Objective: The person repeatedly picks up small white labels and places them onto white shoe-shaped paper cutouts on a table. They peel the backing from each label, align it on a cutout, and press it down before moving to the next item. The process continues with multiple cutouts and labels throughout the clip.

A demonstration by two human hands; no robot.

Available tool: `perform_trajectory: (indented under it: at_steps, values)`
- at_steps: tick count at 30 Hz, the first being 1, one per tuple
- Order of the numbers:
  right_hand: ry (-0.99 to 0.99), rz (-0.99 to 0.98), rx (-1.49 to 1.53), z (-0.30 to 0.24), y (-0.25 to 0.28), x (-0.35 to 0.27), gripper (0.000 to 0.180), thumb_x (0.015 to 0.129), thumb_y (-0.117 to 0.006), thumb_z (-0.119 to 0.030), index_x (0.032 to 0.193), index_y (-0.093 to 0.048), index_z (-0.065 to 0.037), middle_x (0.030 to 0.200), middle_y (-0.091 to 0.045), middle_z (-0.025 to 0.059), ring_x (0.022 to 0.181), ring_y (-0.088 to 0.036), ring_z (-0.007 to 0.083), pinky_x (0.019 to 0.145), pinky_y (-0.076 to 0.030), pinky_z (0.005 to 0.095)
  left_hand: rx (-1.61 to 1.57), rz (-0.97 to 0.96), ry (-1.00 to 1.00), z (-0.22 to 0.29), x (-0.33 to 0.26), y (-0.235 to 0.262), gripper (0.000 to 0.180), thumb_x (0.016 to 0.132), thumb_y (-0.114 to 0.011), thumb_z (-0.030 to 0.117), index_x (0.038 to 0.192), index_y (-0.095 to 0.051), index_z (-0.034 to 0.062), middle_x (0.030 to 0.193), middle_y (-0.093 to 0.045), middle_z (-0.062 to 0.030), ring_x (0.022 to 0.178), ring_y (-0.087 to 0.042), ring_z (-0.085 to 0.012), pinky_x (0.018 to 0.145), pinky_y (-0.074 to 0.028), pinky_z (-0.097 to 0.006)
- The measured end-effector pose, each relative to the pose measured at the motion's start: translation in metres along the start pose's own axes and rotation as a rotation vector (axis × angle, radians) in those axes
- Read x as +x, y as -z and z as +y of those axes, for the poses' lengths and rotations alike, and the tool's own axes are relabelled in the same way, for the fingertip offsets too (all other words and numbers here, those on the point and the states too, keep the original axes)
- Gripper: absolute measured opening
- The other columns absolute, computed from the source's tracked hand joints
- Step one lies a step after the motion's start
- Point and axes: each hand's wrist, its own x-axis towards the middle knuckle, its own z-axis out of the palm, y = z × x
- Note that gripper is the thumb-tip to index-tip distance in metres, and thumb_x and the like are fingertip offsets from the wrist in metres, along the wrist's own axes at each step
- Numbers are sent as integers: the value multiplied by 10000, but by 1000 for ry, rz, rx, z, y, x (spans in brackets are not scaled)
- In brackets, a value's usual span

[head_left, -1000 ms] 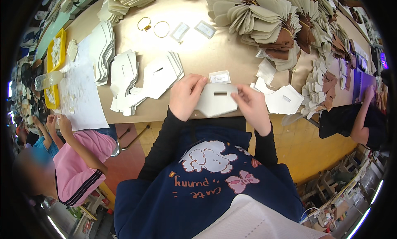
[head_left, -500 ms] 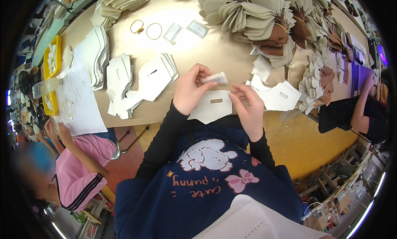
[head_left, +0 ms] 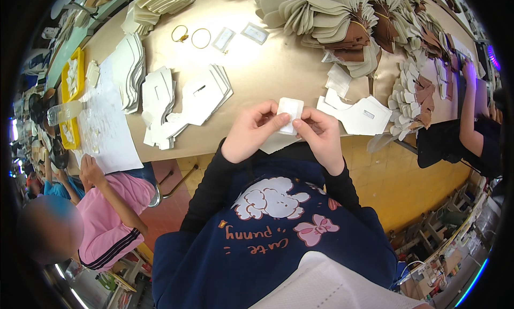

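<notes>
A small white rectangular patch (head_left: 291,107) with rounded corners stands raised between my two hands, close to the table's near edge. My left hand (head_left: 252,131) pinches it from the left, thumb across its face. From the other side my right hand (head_left: 322,140) grips its lower right edge between thumb and fingers. Below them lies a white flat cut piece (head_left: 277,143), mostly covered by my hands; its slot is hidden. To the right rest white cut pieces (head_left: 364,120), the top one with a small rectangular window. Slotted white pieces (head_left: 206,99) lie fanned to the left.
Bundles of beige and brown cut pieces (head_left: 326,21) crowd the back right. Two small flat packets (head_left: 255,33) and two thin rings (head_left: 201,38) lie toward the back. At left are a white sheet (head_left: 115,151), yellow trays (head_left: 69,135) and a co-worker in a pink top (head_left: 120,202).
The small patch has been turned upright, its face now showing. My right hand has moved from the slotted cut piece up to the patch, and both hands now hold it.
</notes>
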Motion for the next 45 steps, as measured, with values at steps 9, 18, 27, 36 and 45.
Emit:
perform_trajectory:
  at_steps: [9, 18, 27, 36, 45]
  values:
    - [123, -113, 387, -8, -14, -13, 243, 1019, -606, -149, 1119, -639, 70, 997, -630, 30, 861, -565, 80, 751, -458, 231, -533, -43, 12, 2, -20, -32, 437, 994, -554, 262, 1278, -559, -71, 1134, -655, -85, 999, -615, -133, 862, -473, -282]
    - [62, -133, 356, -11, -9, -6, 198, 1025, -584, -155, 932, -616, 17, 843, -555, -19, 779, -477, 52, 674, -387, 231, -458, -108, 44, 1, -16, -15, 437, 968, -557, 293, 1209, -596, -69, 1082, -651, -88, 963, -607, -139, 837, -465, -277]
    - [55, -94, 179, -12, -10, -11, 241, 1020, -607, -157, 830, -592, -8, 732, -496, -39, 685, -428, 58, 616, -355, 234, -173, -189, 7, 8, -9, -15, 357, 1022, -532, 301, 1044, -646, -37, 923, -603, -32, 848, -547, -96, 750, -423, -255]
    - [195, -80, 178, 0, -11, -9, 266, 1026, -593, -189, 845, -615, 6, 713, -524, 1, 661, -453, 80, 596, -353, 241, -327, -257, -15, 7, -8, -16, 415, 1055, -498, 347, 972, -632, -38, 952, -590, -57, 871, -560, -132, 762, -428, -276]
    - [69, 287, 163, 21, -15, 1, 257, 1022, -621, -223, 944, -669, 17, 767, -593, -8, 696, -508, 47, 634, -414, 210, -117, -5, -140, -19, 6, 6, 251, 1025, -580, 246, 986, -644, 6, 904, -618, 7, 842, -527, -63, 777, -429, -235]
